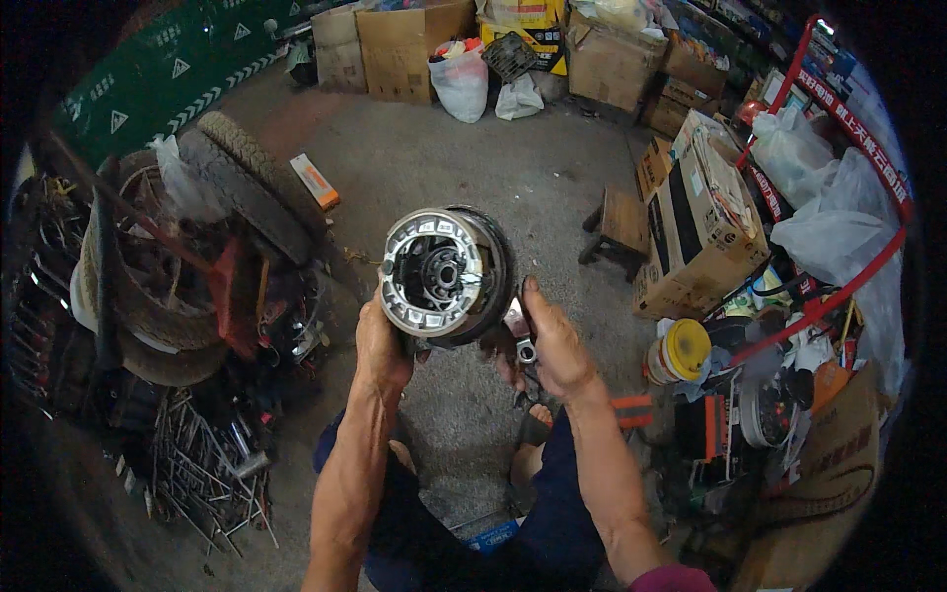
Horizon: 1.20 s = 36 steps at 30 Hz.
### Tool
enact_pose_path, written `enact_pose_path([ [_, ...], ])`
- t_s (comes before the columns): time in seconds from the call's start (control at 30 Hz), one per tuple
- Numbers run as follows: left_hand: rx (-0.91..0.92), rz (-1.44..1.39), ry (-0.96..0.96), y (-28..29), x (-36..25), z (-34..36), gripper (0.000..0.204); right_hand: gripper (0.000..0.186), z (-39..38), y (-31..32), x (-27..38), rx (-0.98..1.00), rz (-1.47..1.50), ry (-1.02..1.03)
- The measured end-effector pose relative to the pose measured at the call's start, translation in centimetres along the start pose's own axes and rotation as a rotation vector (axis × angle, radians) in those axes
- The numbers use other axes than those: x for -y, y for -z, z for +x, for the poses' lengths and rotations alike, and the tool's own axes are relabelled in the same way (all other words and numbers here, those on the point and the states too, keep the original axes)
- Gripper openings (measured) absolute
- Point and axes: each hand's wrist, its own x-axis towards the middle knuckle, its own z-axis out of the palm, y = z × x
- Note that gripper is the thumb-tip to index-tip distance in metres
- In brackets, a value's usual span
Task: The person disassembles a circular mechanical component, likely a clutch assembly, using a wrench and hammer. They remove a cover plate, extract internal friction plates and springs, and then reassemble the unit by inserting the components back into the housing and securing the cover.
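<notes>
Dim room: gray floor, low wooden stool beside cardboard box, green panel upper left.

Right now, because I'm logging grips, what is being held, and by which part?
The left hand holds a round metal part by its lower-left side; the right hand holds a silver wrench, its exact grip partly hidden.

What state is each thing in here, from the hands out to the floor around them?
Left grip: closed on the round metal part
Right grip: closed on the wrench
Round metal part: held up, open face showing
Wrench: in hand
Bucket: yellow lid on
Stool: standing upright
White bag: open, filled
Metal rods: loosely heaped
</notes>
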Motion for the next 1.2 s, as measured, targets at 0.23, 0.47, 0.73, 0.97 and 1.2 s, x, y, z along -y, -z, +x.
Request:
enact_pose_path([
  [0.23,-0.194,0.000,0.059,-2.0,-0.7,-1.2,0.031,0.064,-0.5,-2.1,-2.0,-0.298,-0.189,0.194],
  [0.47,-0.204,-0.085,0.105,-3.6,0.9,-1.8,0.035,0.067,1.7,-4.6,-3.9,-0.581,-0.099,0.357],
  [0.73,-0.177,-0.005,-0.019,-2.5,-0.3,-1.5,0.049,0.062,2.0,-2.5,-3.5,-0.412,-0.107,0.211],
  [0.97,-0.220,0.035,0.003,-1.7,-1.8,-1.9,0.051,0.029,0.6,-0.1,-1.7,0.059,0.373,-0.101],
  [1.2,-0.256,0.051,-0.020,-2.7,-1.3,-1.8,0.051,0.027,1.6,-0.2,-3.6,0.065,0.395,-0.080],
])
